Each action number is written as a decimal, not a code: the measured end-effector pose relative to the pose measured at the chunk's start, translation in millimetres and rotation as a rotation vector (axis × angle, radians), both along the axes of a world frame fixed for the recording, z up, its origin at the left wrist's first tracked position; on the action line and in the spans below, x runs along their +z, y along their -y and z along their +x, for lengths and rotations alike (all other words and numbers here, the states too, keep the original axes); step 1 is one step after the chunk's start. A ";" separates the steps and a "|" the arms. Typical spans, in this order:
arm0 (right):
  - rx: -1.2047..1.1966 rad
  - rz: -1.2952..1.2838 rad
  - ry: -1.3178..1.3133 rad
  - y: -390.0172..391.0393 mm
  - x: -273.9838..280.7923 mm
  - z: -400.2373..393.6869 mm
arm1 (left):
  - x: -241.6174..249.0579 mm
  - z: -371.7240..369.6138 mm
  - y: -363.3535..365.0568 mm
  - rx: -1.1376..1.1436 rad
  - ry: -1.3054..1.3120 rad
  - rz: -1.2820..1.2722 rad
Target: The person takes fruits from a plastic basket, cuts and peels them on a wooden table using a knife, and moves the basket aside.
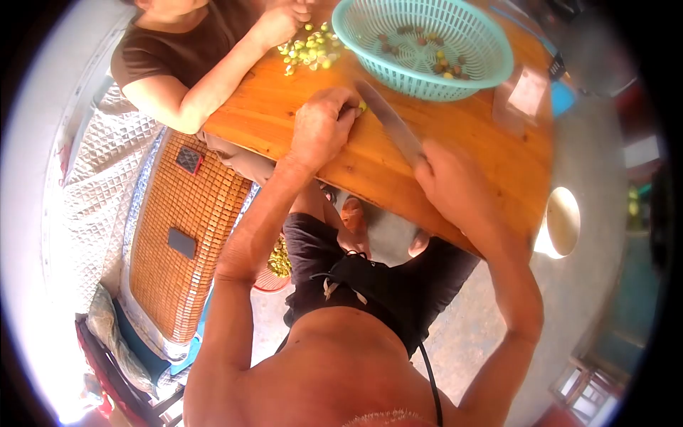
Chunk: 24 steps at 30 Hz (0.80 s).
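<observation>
My right hand (455, 181) is wrapped round the handle of a long-bladed knife (391, 124), its blade slanting across the wooden table (434, 128) towards my left hand. Blur softens the blade and right hand. My left hand (326, 124) is closed at the table, pinching a small yellow-green fruit (363, 106) at the fingertips, near the knife's tip. Just beyond lies a pile of yellow-green fruit pieces (313, 48), some of them apparently cut. A turquoise plastic basket (498, 70) stands past the blade, with several brown and green fruits inside.
A person in a brown shirt (206, 35) sits at the left, hands near the pile. A transparent bag (523, 96) lies at the table's right. On the floor are a white bucket (559, 224) and a red basket of green pieces (274, 280). A bead-matted seat (188, 228) stands left.
</observation>
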State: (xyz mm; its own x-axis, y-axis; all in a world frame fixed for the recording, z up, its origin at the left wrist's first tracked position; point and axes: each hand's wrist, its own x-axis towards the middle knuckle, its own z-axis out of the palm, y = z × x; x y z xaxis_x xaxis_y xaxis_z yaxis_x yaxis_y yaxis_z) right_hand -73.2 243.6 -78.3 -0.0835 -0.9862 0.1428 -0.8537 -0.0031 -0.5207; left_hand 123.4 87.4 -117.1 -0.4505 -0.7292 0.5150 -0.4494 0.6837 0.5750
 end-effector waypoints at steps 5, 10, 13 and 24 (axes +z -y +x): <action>0.035 0.143 0.079 -26.0 23.2 -33.6 | 3.6 -7.8 53.1 0.028 0.182 -0.149; 0.017 0.211 0.026 -34.1 29.5 -39.5 | 16.1 -23.4 85.4 0.156 0.315 -0.153; 0.060 0.234 0.041 -33.9 30.5 -42.5 | 12.5 -22.4 98.6 0.263 0.384 -0.114; 0.290 0.056 0.076 -28.2 16.4 -52.6 | 128.5 -42.8 89.4 -0.323 -0.019 0.027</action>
